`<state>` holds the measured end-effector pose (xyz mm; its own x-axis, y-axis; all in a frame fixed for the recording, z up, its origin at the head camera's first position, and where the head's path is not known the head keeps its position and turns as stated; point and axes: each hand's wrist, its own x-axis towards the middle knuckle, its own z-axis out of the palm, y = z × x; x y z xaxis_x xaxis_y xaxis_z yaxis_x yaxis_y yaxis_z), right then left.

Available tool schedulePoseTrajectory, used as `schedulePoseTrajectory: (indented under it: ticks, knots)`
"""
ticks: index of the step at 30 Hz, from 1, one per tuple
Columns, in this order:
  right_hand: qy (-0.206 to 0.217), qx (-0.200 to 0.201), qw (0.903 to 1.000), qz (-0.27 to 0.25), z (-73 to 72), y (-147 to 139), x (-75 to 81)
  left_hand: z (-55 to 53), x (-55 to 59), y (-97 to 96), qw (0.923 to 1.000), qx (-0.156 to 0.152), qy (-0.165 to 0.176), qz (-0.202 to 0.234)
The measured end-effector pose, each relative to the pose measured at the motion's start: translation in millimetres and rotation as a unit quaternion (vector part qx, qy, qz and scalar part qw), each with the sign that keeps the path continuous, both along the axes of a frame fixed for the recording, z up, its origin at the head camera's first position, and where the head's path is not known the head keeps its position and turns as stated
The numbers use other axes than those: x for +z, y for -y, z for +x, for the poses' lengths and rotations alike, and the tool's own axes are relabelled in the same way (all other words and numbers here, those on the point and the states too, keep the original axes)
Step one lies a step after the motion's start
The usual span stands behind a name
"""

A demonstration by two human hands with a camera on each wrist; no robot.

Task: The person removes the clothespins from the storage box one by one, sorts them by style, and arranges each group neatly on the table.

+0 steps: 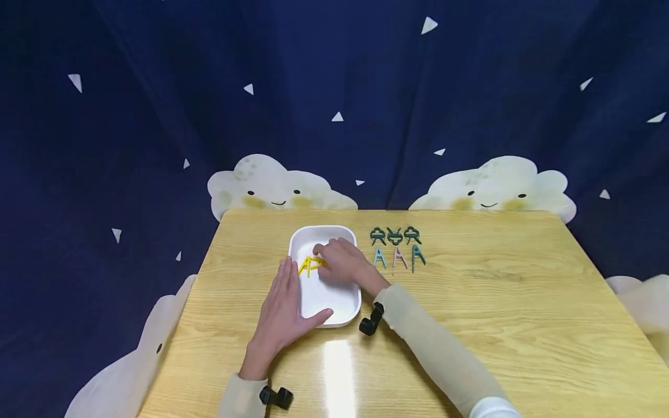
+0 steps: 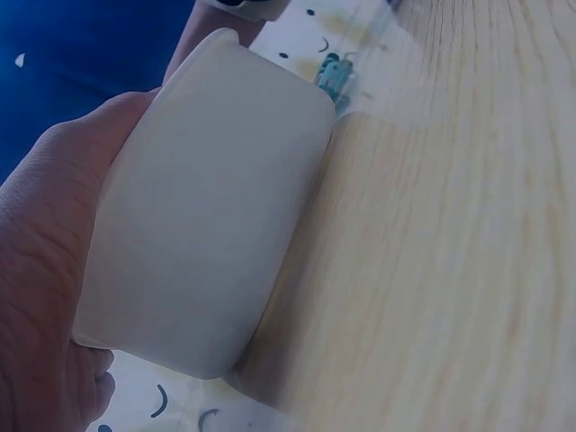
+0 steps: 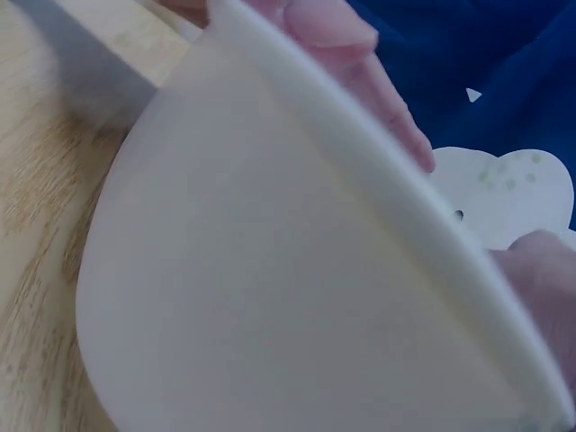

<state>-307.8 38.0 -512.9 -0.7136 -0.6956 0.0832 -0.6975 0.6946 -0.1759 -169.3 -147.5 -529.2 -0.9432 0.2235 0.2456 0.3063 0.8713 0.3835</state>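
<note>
A white tray stands on the table with yellow clothespins inside it. My left hand rests along the tray's left rim, fingers straight and thumb spread over the front rim. In the left wrist view, the tray's outer wall fills the space beside that hand. Reaching into the tray, my right hand has its fingers curled and pinches a yellow clothespin, which it partly covers. The tray wall hides most of that hand's work in the right wrist view.
To the tray's right lie dark green clips in a row. Nearer me is a second row: a light blue clothespin, a pink one and a dark green one. A navy curtain hangs behind the wooden table.
</note>
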Motion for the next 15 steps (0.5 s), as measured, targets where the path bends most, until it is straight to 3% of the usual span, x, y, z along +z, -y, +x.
schedulePoseTrajectory:
  ticks: [5,10,15]
  knots:
    - [-0.004,0.016,0.9992,0.037,2.2,5.3,-2.1,3.2,-1.6,3.5,1.0000,0.006,0.000,-0.003]
    - [-0.012,0.039,0.9988,0.028,3.5,4.3,-4.5,4.5,-2.9,3.7,0.9999,0.010,-0.007,-0.006]
    - [-0.043,-0.019,0.9988,-0.011,4.5,3.3,-3.7,3.3,-1.1,1.3,0.9999,0.013,-0.004,-0.009]
